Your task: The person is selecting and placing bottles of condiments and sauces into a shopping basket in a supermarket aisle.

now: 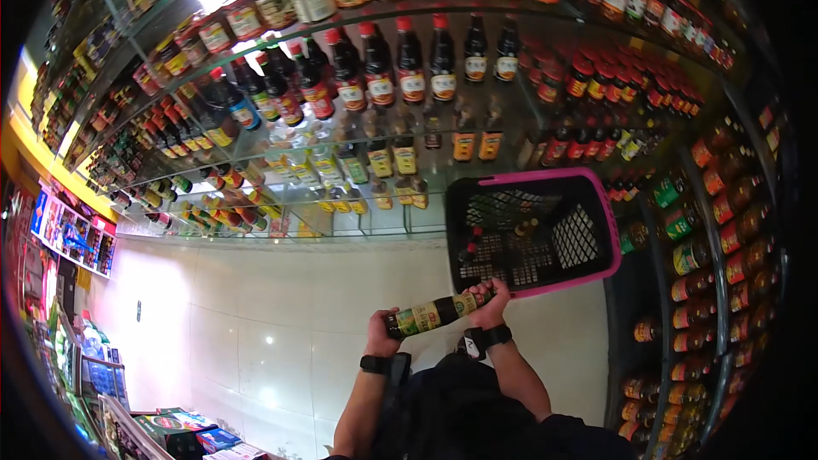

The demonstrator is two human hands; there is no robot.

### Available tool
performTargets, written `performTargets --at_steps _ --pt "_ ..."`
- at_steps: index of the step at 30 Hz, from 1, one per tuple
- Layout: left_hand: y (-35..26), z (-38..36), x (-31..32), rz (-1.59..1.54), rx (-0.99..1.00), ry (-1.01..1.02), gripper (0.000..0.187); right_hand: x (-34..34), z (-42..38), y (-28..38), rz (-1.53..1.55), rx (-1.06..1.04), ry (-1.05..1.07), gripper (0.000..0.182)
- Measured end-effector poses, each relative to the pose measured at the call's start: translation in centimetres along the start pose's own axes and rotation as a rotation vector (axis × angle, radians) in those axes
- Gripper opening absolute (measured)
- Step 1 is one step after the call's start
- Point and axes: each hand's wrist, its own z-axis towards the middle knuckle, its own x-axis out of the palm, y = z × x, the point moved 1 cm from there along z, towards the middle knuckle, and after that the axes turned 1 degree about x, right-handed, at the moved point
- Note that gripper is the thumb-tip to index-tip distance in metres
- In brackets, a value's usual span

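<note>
A dark bottle (434,314) with a green and cream label lies nearly level between my hands in the head view. My left hand (384,334) is closed round its wider end. Round the narrower, neck end, my right hand (492,302) has its fingers closed. Just beyond my right hand stands a black mesh basket with a pink rim (615,238). Inside the basket, a few small dark bottles (471,243) show at the left, and others are too dim to tell.
Glass shelves (375,200) with rows of sauce bottles (411,68) and jars curve across the top. Shelves of large oil bottles (690,315) line the right side. Pale floor tiles (273,315) lie below. Boxes (175,430) and more goods stand at the lower left.
</note>
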Motion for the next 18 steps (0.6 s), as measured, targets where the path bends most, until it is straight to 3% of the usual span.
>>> performTargets --at_steps 6,8,14,16,17,18 --pt "-7.3 -2.0 -3.3 0.060 0.012 -0.046 0.030 3.7 -4.1 -8.7 -0.078 -0.090 -0.120 0.023" --pt "-9.9 -2.3 -5.2 0.085 -0.004 0.023 0.031 3.5 -4.5 -11.7 -0.071 -0.104 -0.094 0.024" --pt "-17.5 -6.3 -9.3 0.099 0.016 -0.017 0.033 4.0 -5.4 -21.1 -0.134 -0.138 -0.072 0.026" --pt "-19.5 -9.2 -10.8 0.442 0.447 0.119 0.033 4.3 -4.9 -24.2 -0.187 -0.070 0.056 0.026" --pt "-20.8 -9.2 -11.7 0.431 0.457 0.117 0.033 4.4 -4.7 -25.7 -0.197 -0.063 0.064 0.026" --pt "-22.2 -8.9 -12.8 0.199 0.272 0.026 0.033 5.0 -5.1 -27.4 -0.228 -0.065 0.067 0.025"
